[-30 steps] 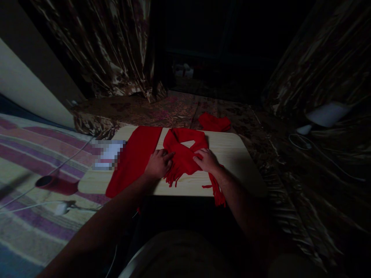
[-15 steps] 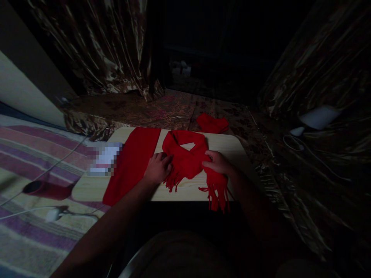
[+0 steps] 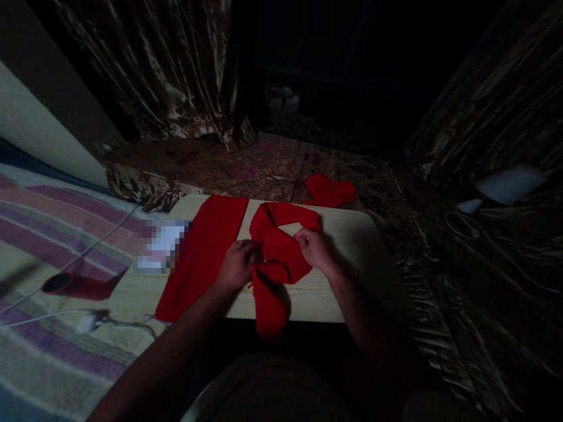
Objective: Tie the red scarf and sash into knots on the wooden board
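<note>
A red scarf (image 3: pixel 281 234) lies looped on the pale wooden table (image 3: pixel 347 264), with one end hanging down over the front edge. My left hand (image 3: pixel 237 262) is closed on the scarf's left side, fingers curled at the crossing of its ends. At the right of the loop my right hand (image 3: pixel 313 246) pinches the scarf's inner edge between thumb and fingers. To the left of the scarf a flat, folded red cloth (image 3: pixel 204 252) lies slantwise, and my left hand and wrist rest over its right side.
Behind the table is another red cloth (image 3: pixel 329 189). A blurred white item (image 3: pixel 160 246) sits on the table's left side. A red cylinder (image 3: pixel 83 287), cables and a plug (image 3: pixel 88 322) lie on the striped bedding (image 3: pixel 57 357). A white object (image 3: pixel 510 184) stands at right.
The fringed end under my right hand has been carried left, and a scarf end now hangs over the table's front. My right hand has moved left to the loop's inner edge.
</note>
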The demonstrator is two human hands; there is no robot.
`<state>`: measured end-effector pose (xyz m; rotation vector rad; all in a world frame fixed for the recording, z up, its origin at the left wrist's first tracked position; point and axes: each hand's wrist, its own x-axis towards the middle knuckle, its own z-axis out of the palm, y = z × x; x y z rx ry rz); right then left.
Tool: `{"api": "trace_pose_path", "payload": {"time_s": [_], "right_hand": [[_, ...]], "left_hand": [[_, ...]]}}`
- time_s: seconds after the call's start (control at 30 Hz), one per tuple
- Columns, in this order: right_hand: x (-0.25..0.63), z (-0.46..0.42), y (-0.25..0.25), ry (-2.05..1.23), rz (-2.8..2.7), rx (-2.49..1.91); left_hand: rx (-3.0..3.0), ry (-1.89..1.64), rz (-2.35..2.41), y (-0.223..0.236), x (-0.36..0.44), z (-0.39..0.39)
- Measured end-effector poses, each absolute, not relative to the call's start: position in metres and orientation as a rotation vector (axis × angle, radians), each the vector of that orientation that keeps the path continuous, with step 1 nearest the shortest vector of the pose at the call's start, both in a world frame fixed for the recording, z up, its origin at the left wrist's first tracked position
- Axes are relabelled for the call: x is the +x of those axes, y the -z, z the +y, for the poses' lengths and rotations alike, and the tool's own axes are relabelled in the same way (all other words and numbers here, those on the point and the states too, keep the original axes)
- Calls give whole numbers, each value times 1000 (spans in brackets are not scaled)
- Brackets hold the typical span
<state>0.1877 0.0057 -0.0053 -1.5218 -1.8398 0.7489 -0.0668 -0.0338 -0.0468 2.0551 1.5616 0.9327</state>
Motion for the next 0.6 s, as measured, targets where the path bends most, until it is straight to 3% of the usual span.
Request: {"api": "trace_pose_path", "payload": {"time_s": [0.13, 0.33, 0.6], "right_hand": [[199, 12, 10, -995, -1810, -1622], [180, 8, 19, -1455, -1760, -1271], [167, -3, 6, -652, -2319, -1406]], "left_hand": [[1524, -1034, 1558, 37, -58, -36], [1259, -893, 1282, 19, -30, -38], [1364, -964, 1278, 23, -14, -35]]}}
